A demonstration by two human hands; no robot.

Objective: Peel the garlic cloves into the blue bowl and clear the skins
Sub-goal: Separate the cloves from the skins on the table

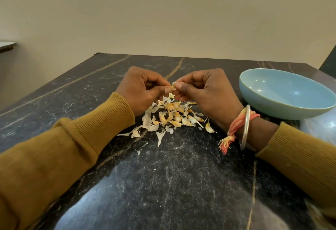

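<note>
Head view, one moment.

- Garlic clove (174, 86): held in the air above the table (163, 184), between the two hands, over the far edge of the heap. Only a pale sliver shows between the fingertips. Its long axis seems to run left to right, hand to hand, but it is too covered to say which end is the tip.
- Left hand (143, 89): fingers curled in, thumb and forefinger pinching the clove's left side; knuckles up and away from the camera, wrist near the tabletop.
- Right hand (205, 93): the same pose mirrored — fingers curled, thumb lying flat along the clove, its nail facing up. The fingertips of both hands meet at the clove.
- Heap of skins and cloves (171, 115): on the table directly below the hands, papery white scraps mixed with yellowish pieces, pointing every way.
- Loose clove (209, 128): just right of the heap, with its thin tail toward the near right.
- Blue bowl (269, 86): upright on the table, right of the right hand, near the wrist.
- Right wrist: metal bangle (246, 126) and orange thread band (238, 120).
- Both arms: mustard sleeves (72, 148).
</note>
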